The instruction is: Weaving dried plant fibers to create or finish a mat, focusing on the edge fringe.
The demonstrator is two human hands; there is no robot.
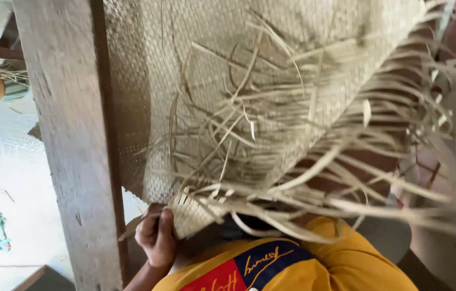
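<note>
1. Left hand (pixel 156 235): fingers curled tight around the lower corner of the woven mat (pixel 271 64), pinching it at the rolled edge, just beside the wooden post (pixel 71 145).
2. Right hand: not visible, likely hidden under the mat's far side; grip impossible to tell.
3. Step in hand, at a guess: holding up and turning the half-finished mat, corner gripped, body of the weave draped over the lap and rising away from the chest.
4. Next move would seem to call for a firm hold on that corner and care not to snag or snap the loose strands (pixel 346 178) trailing off the open edge.
5. Mat: flat, pale straw-coloured strips in a fine chequered plait, dry and stiff yet bendable; unwoven ends long, curling, splayed in a ragged fringe.
6. Post: rough, grey, weathered timber, upright, left of the mat.
7. Yellow shirt (pixel 346 264) below the fringe; pale floor (pixel 12 178) beyond the post.
</note>
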